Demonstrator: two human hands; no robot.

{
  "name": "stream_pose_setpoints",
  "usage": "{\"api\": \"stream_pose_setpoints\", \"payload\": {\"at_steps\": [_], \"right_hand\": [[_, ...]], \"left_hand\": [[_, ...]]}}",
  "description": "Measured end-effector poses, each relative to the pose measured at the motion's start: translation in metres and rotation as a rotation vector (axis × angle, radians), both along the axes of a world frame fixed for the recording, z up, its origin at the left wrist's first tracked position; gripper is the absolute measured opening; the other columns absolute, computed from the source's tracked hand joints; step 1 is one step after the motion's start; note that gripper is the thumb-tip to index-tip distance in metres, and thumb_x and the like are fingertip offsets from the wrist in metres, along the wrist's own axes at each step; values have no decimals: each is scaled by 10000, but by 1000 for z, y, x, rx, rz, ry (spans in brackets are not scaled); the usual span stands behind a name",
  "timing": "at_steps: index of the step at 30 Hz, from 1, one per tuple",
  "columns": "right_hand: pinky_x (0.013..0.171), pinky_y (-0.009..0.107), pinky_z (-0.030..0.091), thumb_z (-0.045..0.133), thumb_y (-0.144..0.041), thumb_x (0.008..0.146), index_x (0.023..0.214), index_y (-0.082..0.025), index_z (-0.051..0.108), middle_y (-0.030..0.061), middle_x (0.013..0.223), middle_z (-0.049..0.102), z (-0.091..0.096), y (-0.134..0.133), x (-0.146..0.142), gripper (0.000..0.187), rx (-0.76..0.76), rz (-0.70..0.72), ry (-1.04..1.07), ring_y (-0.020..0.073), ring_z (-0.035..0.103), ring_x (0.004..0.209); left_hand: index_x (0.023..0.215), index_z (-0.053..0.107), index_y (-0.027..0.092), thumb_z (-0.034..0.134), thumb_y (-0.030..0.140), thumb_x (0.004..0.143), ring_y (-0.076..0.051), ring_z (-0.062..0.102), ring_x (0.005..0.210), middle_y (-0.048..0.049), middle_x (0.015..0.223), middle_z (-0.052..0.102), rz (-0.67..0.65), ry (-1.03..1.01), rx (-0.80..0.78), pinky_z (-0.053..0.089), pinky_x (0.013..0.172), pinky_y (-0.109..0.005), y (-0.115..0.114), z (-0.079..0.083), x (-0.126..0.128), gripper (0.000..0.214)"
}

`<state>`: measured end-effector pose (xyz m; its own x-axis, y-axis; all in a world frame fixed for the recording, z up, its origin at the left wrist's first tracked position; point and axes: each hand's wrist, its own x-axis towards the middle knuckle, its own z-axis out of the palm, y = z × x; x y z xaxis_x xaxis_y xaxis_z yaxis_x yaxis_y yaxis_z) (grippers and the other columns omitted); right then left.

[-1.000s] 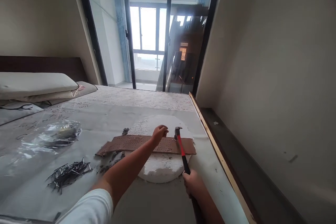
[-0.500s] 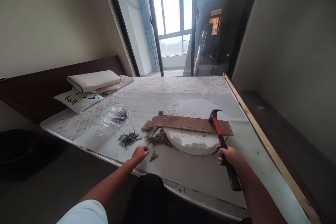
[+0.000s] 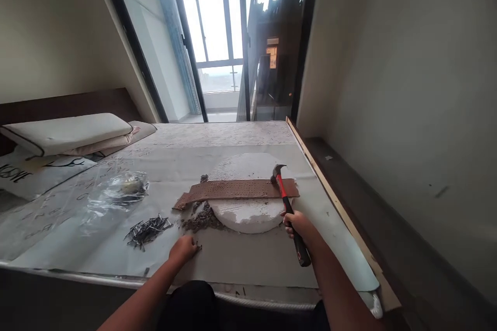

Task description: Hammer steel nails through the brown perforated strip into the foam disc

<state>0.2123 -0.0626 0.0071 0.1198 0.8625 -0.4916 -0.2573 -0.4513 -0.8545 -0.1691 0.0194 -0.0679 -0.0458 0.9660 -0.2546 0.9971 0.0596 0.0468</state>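
Note:
My right hand (image 3: pixel 298 223) grips the red-and-black handle of a claw hammer (image 3: pixel 286 204), whose head rests on the right end of a brown perforated strip (image 3: pixel 236 190). The strip lies across a round white foam slab (image 3: pixel 248 212) on the sheet-covered mattress. My left hand (image 3: pixel 183 248) is down on the sheet near the front edge, fingers curled over a few small nails; what it holds is hidden. A loose pile of dark nails (image 3: pixel 146 228) lies just left of that hand. Brown crumbs (image 3: pixel 202 220) are heaped at the slab's left edge.
A crumpled clear plastic bag (image 3: pixel 116 192) lies left of the strip. Pillows (image 3: pixel 66 132) are stacked at the far left by the dark headboard. A wooden batten (image 3: pixel 330 192) runs along the mattress's right side, next to the wall. Glass doors stand beyond.
My left hand left the strip and came down to the sheet near the front edge. The view swung left, then back. The hammer stays in my right hand, head on the strip.

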Motion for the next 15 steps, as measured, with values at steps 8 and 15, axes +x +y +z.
{"api": "stream_pose_setpoints", "payload": {"at_steps": [8, 15], "right_hand": [[327, 193, 265, 441, -129, 661, 776, -175, 437, -93, 462, 370, 10, 2, 3, 124, 79, -93, 50, 54, 331, 331], [312, 190, 273, 426, -147, 674, 783, -181, 430, -104, 453, 345, 15, 6, 10, 114, 101, -77, 43, 54, 322, 322]], "left_hand": [[705, 554, 185, 458, 362, 725, -158, 554, 486, 4, 504, 582, -83, -473, 83, 390, 518, -243, 18, 71, 39, 203], [600, 620, 148, 533, 508, 695, -148, 554, 558, -51, 598, 624, -360, -798, 131, 405, 549, -259, 60, 118, 174, 383]]}}
